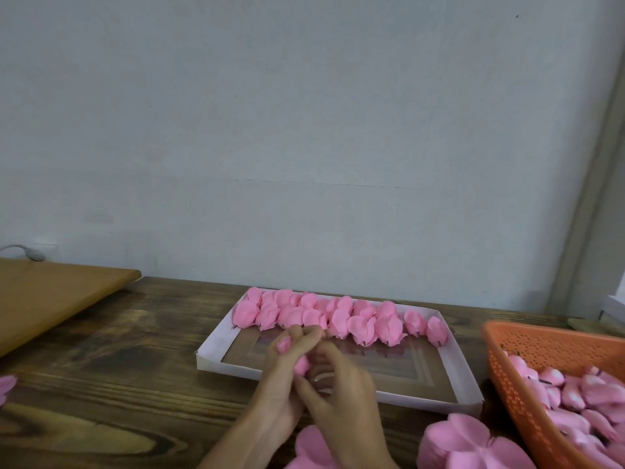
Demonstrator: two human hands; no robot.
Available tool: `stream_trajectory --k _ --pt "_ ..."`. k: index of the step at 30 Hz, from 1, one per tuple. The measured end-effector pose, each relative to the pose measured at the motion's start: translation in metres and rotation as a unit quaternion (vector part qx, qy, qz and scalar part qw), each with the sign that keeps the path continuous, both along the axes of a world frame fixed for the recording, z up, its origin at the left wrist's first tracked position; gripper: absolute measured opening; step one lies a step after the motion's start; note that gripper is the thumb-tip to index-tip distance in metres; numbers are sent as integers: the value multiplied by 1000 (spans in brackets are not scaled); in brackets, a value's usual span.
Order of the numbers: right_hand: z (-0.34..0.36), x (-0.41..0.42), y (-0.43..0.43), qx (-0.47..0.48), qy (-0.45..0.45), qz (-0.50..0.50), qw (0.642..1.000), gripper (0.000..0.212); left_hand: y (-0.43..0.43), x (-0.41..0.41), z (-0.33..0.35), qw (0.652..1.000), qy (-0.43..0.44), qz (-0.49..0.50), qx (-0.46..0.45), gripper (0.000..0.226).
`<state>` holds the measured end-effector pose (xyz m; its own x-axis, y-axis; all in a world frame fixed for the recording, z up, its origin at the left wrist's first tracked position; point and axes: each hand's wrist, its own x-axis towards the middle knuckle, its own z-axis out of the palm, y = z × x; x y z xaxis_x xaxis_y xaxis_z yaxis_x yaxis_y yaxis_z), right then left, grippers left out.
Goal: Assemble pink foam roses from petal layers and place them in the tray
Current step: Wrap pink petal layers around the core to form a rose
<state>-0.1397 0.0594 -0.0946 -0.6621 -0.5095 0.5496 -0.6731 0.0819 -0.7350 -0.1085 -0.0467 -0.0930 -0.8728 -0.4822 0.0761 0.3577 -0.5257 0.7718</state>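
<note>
Grip is clenched on both sides, on one part: left hand has its fingers curled round a small pink foam rose, and right hand pinches the same rose from the near right. More pink foam shows between the left fingertips higher up. Rose sits over the near rim of the shallow white cardboard tray, not set down in it.

Tray rests on the dark stained wooden table. It has a brown floor, and the far side is packed with two tight rows of finished pink foam roses lying on their sides.

Just right of the tray is an orange perforated plastic basket holding pink rosebuds. At the near table edge is a stack of flat pink foam petal layers, with another pink petal layer under the wrists.

A lighter wooden board lies far left. There's a pink scrap at the left frame edge; can't tell what it is.
</note>
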Motion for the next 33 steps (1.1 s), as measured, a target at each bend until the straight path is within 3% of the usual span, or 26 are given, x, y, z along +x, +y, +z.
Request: stream_trajectory --k 3,8,12,15,17,19,21,22,24,28,33 --pt "5 -2 1 -34 -88 36 995 27 1 1 2 1000 6 -21 -23 44" --pt "17 0 -1 -70 -223 158 959 42 -4 5 3 994 14 -61 -91 54" --pt "17 -1 -2 -105 -339 176 918 22 -7 10 6 986 19 -89 -139 43" --pt "17 -2 -2 -91 -367 164 911 25 -7 9 4 983 11 -98 -156 47" --pt "19 -4 3 -59 -318 146 935 29 -6 8 4 984 8 -91 -155 50" --pt "17 -10 12 31 -113 79 990 19 -7 6 6 991 24 -68 -116 50" --pt "20 -17 22 141 94 -1 986 16 -11 3 8 996 29 -15 -88 47" --pt "24 -21 27 179 129 -4 975 15 -14 2 9 995 26 20 -90 46" --pt "31 -27 35 233 119 51 964 15 -21 1 7 991 17 74 -111 45" --pt "34 -28 42 336 110 144 924 30 -27 0 -2 982 -15 84 -166 42" --pt "28 -27 39 347 105 147 920 36 -26 -4 -12 961 -16 98 -260 50"
